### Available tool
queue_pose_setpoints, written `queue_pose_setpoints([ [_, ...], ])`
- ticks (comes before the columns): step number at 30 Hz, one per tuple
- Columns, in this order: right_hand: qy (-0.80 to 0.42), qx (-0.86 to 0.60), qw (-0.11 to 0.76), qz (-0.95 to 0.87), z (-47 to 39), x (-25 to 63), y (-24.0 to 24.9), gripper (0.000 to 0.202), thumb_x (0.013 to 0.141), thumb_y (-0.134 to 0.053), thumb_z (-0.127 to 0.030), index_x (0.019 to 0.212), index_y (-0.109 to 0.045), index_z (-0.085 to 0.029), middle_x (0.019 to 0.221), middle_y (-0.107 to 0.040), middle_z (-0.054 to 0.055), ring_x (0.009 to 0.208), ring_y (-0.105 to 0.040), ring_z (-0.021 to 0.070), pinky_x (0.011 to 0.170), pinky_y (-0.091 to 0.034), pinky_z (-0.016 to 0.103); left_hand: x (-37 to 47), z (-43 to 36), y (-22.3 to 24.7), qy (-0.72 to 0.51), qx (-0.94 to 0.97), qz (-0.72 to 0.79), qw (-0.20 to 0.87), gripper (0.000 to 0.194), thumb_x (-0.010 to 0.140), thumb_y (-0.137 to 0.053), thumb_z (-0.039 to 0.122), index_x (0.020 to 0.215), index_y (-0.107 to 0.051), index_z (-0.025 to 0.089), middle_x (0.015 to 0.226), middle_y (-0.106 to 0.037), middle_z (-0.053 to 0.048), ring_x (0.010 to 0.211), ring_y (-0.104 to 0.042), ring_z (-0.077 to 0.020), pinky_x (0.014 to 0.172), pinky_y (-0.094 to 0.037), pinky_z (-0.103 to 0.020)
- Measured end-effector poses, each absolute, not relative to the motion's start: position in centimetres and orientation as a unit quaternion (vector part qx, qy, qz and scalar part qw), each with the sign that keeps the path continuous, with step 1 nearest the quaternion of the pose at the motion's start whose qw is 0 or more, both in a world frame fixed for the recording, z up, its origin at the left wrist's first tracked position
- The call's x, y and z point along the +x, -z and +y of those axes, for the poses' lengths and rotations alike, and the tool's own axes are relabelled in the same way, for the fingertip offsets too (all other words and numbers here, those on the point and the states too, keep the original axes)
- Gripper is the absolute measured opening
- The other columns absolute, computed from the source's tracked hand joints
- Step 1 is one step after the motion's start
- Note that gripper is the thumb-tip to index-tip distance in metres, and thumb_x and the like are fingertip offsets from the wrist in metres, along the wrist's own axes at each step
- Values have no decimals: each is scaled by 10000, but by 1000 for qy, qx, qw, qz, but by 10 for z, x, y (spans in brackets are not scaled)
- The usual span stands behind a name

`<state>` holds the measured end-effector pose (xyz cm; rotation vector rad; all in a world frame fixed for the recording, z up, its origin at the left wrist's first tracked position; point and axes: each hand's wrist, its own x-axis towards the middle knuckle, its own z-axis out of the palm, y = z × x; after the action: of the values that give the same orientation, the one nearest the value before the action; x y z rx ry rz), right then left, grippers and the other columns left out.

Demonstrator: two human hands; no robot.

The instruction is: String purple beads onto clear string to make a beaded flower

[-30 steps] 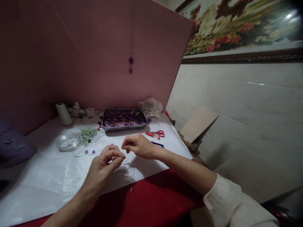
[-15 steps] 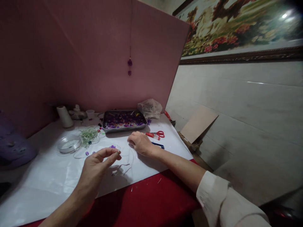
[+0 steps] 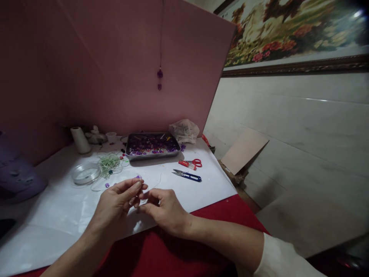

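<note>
My left hand (image 3: 121, 202) is closed in a pinch over the white sheet, with a thin thread running near its fingertips. Close against it on the right, my right hand (image 3: 165, 211) has thumb and fingers pressed together at the same spot. What sits between the fingertips is too small to make out. Just beyond the left fingers lie small purple beads (image 3: 138, 177). Blue thread snips (image 3: 191, 176) lie to the right of the hands, with red-handled scissors (image 3: 197, 162) and a red-and-white item (image 3: 187, 165) behind them.
A metal tray (image 3: 154, 156) of mixed beads stands at the back, beside a plastic bag (image 3: 184, 131). Green thread (image 3: 110, 163), a clear round dish (image 3: 85, 174) and a white spool (image 3: 80, 141) are on the left. A purple bead string (image 3: 160, 73) hangs above.
My right hand has moved from beside the tray back toward me and now meets my left fingertips. The blue snips, partly covered before, show fully. The view has shifted slightly.
</note>
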<state>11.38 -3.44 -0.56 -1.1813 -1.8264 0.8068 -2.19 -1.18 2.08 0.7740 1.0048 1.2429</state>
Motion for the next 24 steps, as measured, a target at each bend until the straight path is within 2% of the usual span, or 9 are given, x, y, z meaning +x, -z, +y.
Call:
queue_pose_setpoints([
  [4,-302,-423,407,-751,-43,116,-1,101,770,-628,-168,673,-646,-147,649,-588,-9,609,-529,99,596,-404,212,-21,-11,-12,-559,343,456,602,249,523,-810,252,697,-679,131,606,-678,-1,454,-475,-48,418,-360,-142],
  [7,-270,-360,461,-765,-57,124,-20,99,755,-633,-134,657,-631,-129,815,-588,49,798,-563,139,748,-428,249,-18,-10,-3,-568,326,444,612,234,525,-800,233,697,-668,146,601,-665,10,478,-499,-66,431,-368,-158],
  [9,-304,-313,473,-765,-65,129,-32,106,760,-619,-124,653,-616,-125,944,-595,87,900,-562,161,814,-423,272,-18,-9,3,-557,333,442,619,224,541,-790,247,698,-662,152,585,-653,10,470,-505,-80,427,-369,-179],
  [13,-406,-266,469,-738,-71,140,-47,203,871,-493,-212,740,-628,-133,797,-619,66,756,-570,144,715,-446,281,-17,-8,10,-544,376,451,599,197,582,-763,274,694,-656,153,563,-637,15,419,-471,-76,402,-344,-197],
  [15,-418,-267,500,-710,-69,144,-51,288,914,-426,-279,786,-642,-137,768,-603,59,721,-547,138,688,-434,283,-16,-8,11,-542,390,464,582,195,587,-753,273,701,-658,147,552,-635,13,411,-464,-76,398,-333,-197],
  [17,-410,-272,549,-675,-65,148,-53,314,927,-402,-324,820,-642,-151,768,-592,50,687,-517,128,653,-418,275,-15,-8,9,-534,396,481,571,195,590,-744,272,703,-658,137,504,-608,25,392,-441,-71,389,-315,-194],
  [20,-379,-302,598,-638,-59,151,-50,235,908,-460,-321,822,-620,-173,743,-579,28,657,-498,120,617,-402,262,-13,-8,7,-525,407,498,557,192,594,-729,268,704,-658,128,488,-597,30,380,-411,-63,385,-301,-191],
  [24,-268,-377,559,-688,-54,147,-32,149,859,-547,-228,747,-610,-153,706,-577,31,664,-518,131,617,-409,264,-14,-7,10,-509,430,507,547,183,608,-710,271,713,-660,130,490,-597,30,389,-412,-67,393,-298,-192],
])
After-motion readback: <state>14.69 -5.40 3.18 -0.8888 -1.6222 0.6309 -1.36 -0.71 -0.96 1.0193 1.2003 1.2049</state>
